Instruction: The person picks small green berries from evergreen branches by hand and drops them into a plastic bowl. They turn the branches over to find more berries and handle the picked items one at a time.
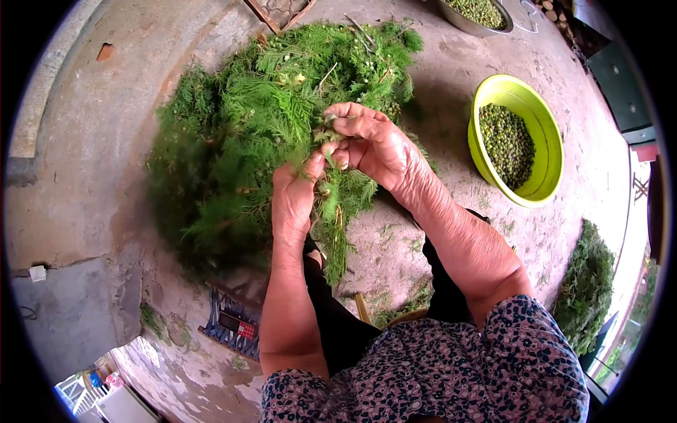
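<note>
In front of me lies a large heap of green conifer branches [268,106] with feathery foliage. My left hand [293,194] is closed on a leafy conifer sprig [337,211], whose fronds hang below the fingers. Close beside it, my right hand [374,144] has its thumb and fingers bent in a pinch at the top of the same sprig, around small pale green cones [324,134]. The fingertips of both hands almost meet. To the right stands a lime-green plastic basin [486,166], partly filled with small round green and brown cones [506,144].
A metal bowl [486,29] of similar green cones stands at the far right. Another pile of branches [585,289] lies at the lower right. A woven stool [229,331] with a dark and red phone-like object [238,324] sits at the lower left. Scraps of foliage litter the concrete floor.
</note>
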{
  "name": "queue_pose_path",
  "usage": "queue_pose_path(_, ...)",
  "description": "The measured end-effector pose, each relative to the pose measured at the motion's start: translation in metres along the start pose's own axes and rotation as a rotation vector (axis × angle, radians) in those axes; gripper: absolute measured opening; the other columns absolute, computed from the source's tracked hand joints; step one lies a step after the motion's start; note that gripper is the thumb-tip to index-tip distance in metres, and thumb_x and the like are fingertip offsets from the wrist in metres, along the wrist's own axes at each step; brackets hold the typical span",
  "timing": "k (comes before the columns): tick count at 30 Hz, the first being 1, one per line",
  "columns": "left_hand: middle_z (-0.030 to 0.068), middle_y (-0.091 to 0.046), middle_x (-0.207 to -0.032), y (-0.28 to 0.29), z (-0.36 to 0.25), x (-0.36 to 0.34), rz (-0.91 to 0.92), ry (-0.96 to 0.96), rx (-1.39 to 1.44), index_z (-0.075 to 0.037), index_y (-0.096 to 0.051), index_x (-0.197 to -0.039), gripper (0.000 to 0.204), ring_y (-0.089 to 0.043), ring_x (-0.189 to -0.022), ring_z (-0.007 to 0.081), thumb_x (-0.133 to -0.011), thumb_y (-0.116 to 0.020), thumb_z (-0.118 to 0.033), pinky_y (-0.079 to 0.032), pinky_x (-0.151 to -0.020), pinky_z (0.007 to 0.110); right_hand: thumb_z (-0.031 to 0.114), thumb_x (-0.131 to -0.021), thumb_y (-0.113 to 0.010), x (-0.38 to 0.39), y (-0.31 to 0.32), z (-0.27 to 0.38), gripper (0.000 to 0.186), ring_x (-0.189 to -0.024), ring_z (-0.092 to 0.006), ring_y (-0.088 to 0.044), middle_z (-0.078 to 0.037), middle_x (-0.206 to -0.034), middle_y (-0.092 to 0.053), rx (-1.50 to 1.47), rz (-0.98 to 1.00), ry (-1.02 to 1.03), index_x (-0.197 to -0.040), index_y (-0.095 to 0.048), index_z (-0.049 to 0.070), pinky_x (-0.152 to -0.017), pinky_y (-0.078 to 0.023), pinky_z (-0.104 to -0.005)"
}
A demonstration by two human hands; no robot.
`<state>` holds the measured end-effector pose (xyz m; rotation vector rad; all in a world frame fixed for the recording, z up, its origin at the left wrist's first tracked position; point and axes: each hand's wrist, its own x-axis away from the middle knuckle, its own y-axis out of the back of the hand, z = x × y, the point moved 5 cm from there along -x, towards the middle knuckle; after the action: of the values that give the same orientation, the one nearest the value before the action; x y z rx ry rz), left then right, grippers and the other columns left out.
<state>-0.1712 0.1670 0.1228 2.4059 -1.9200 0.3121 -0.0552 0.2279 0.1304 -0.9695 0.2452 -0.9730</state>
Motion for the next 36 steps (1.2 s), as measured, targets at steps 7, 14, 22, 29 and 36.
queue_pose_path(7,0.0051,-0.064,-0.072,-0.011,-0.007,-0.001,0.004,-0.208,-0.459,-0.001,-0.06,-0.086,0.017,-0.055,-0.064,0.0118,-0.08,-0.062,-0.017,-0.043,-0.061,0.027,0.014,-0.08,-0.066,0.0,-0.001,-0.005,0.014,-0.052,-0.0113,-0.053,-0.006,-0.067,-0.059,0.324,-0.029,0.101,-0.084,-0.058,0.003,-0.041,-0.039,-0.0214)
queue_pose_path(14,0.0073,-0.064,-0.069,-0.008,0.004,-0.001,-0.051,-0.262,-0.915,-0.008,-0.058,-0.082,0.016,-0.062,-0.064,0.0247,-0.071,-0.066,-0.017,-0.048,-0.059,0.033,0.01,-0.08,-0.063,0.014,-0.014,0.002,0.019,-0.052,-0.0073,-0.047,0.0,-0.065,-0.051,0.612,-0.14,0.033,-0.094,-0.056,0.001,-0.045,-0.04,-0.0222)
queue_pose_path(22,0.0143,-0.057,-0.106,0.01,-0.015,0.007,-0.186,-0.411,-0.397,-0.001,-0.049,-0.114,0.045,-0.057,-0.092,0.0236,-0.072,-0.061,-0.002,-0.048,-0.08,0.034,0.009,-0.08,-0.061,0.007,-0.009,0.0,0.008,-0.057,-0.008,-0.051,-0.001,-0.067,-0.057,0.847,-0.104,0.456,-0.084,-0.059,0.003,-0.051,-0.044,-0.0248)
queue_pose_path(29,0.0136,-0.059,-0.102,0.003,-0.016,0.012,-0.159,-0.515,-0.364,0.004,-0.056,-0.104,0.028,-0.057,-0.091,0.0213,-0.079,-0.06,-0.009,-0.046,-0.077,0.031,0.003,-0.063,-0.066,0.014,-0.024,0.0,0.025,-0.07,-0.0346,-0.057,-0.017,-0.074,-0.057,1.234,-0.095,0.789,-0.087,-0.06,0.002,-0.061,-0.045,-0.0351)
queue_pose_path(36,0.009,-0.063,-0.093,0.014,-0.008,0.01,-0.334,-0.533,-0.186,0.005,-0.06,-0.093,0.016,-0.059,-0.085,0.0151,-0.079,-0.057,-0.002,-0.046,-0.074,0.027,-0.002,-0.065,-0.06,0.014,-0.031,-0.011,0.028,-0.074,-0.0332,-0.056,-0.018,-0.077,-0.056,1.283,0.089,0.623,-0.093,-0.061,0.0,-0.063,-0.045,-0.0358)
